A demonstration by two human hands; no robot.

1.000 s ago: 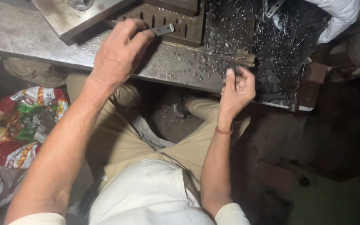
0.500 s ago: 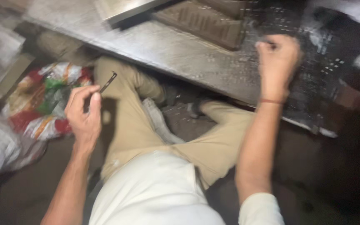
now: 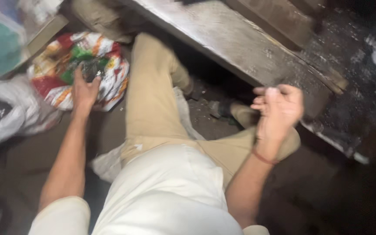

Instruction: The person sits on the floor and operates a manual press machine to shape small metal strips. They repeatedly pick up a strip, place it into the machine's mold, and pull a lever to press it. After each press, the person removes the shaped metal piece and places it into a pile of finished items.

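Observation:
My left hand (image 3: 83,89) reaches down to a red, green and white printed bag (image 3: 109,65) on the floor at the left. Its fingers rest at the bag's dark opening, and blur hides whether anything is in them. My right hand (image 3: 279,109) hovers at the right above my knee, just in front of the edge of the grey metal bench (image 3: 223,39). Its fingers are loosely curled and hold nothing. A red thread circles that wrist. I sit with tan trousers (image 3: 153,100) and a white shirt.
A crumpled white plastic bag (image 3: 9,113) lies left of the printed bag. A box with teal contents (image 3: 1,43) stands at the far left. Dark metal shavings (image 3: 362,78) cover the bench's right part. A brown block (image 3: 279,21) sits on top.
My left hand dropped from the bench, carrying a small metal tool, down to the printed bag. My right hand came off the shavings and drew back towards my knee. The view tilted down and left.

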